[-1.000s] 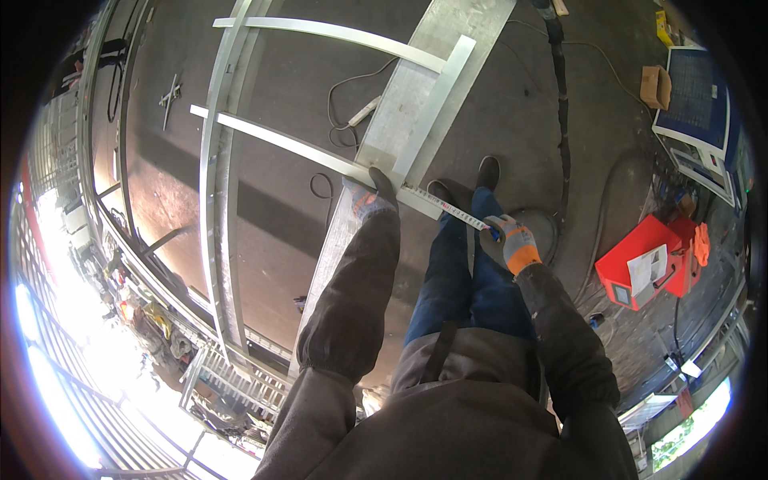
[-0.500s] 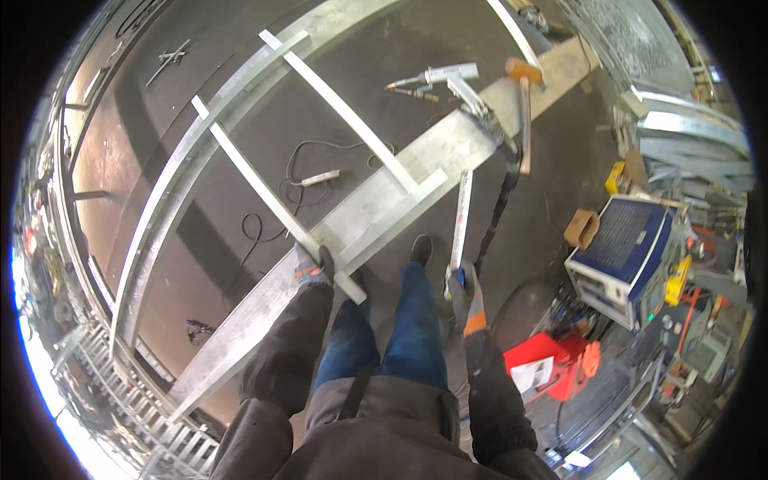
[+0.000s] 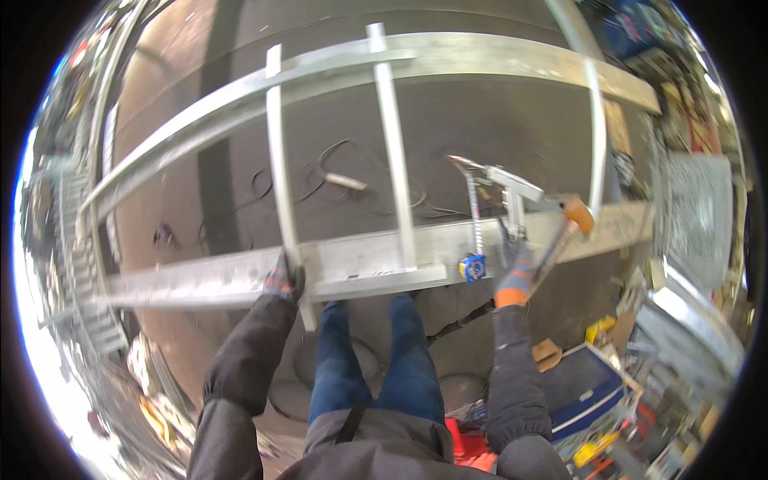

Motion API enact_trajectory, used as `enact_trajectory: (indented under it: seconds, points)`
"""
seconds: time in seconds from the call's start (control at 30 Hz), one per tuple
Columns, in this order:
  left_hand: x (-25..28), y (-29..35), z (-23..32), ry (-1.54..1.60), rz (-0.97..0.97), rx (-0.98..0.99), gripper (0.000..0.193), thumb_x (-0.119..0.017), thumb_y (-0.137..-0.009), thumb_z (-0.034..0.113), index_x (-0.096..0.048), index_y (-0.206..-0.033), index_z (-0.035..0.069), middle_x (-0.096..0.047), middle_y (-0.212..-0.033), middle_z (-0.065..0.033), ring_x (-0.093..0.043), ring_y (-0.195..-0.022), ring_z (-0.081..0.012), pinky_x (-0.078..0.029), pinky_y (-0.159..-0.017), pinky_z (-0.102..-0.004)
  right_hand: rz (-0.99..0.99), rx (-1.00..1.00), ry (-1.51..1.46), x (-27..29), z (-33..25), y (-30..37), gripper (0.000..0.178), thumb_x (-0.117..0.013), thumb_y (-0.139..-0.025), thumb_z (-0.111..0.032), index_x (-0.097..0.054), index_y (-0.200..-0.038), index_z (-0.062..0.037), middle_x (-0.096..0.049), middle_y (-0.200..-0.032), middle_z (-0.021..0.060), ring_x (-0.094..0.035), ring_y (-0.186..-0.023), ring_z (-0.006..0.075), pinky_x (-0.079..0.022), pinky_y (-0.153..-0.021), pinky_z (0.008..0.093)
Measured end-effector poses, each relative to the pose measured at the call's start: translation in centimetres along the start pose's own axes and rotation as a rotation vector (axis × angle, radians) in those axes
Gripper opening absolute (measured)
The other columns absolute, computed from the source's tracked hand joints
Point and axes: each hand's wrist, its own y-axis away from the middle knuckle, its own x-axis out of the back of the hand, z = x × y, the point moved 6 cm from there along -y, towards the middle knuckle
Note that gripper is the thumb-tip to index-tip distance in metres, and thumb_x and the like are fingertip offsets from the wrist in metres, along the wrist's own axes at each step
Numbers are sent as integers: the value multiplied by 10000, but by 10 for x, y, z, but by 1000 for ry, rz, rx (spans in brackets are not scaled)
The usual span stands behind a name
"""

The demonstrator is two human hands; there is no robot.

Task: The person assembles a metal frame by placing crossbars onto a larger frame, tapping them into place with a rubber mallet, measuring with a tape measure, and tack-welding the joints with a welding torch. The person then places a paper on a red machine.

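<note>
My left hand, gloved in grey and orange, is closed around the near end of a metal crossbar where it lies over the near flat beam. My gloved right hand is at the handle of a welding torch; its fingers appear closed there, though partly hidden. Just left of that hand, a blue and yellow tape measure rests at the beam with its blade stretched away from me. Close on the right is a hammer with an orange head, its handle partly behind my right hand.
A second crossbar spans to the curved far beam; a short bar lies along the near beam. Cables run over the dark floor. At lower right stand a blue machine and a red box.
My right hand has let go of the tape measure and moved to the torch handle. The view has turned clockwise relative to the frame. My left hand stays on the crossbar.
</note>
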Motion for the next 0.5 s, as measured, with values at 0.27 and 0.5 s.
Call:
enact_trajectory:
  seconds: [0.27, 0.5]
  points:
    - [0, 9, -5, -174, 110, 36, 450, -554, -982, 296, -555, -1348, 34, -676, -1151, -236, -651, -1027, -437, -532, -876, -515, -223, -101, 39, -55, 104, -104, 405, -688, -867, -66, -576, -1247, 19, -592, -1229, 157, -592, -1092, 314, -479, -968, 384]
    - [9, 54, 9, -134, 754, 106, 471, -624, -913, 204, -534, -1345, 40, -628, -1157, -213, -615, -1009, -397, -500, -871, -497, -214, -288, -739, 28, 3, 26, 376, -734, -868, -87, -569, -1189, 20, -648, -877, 119, -655, -688, 203, -557, -581, 330]
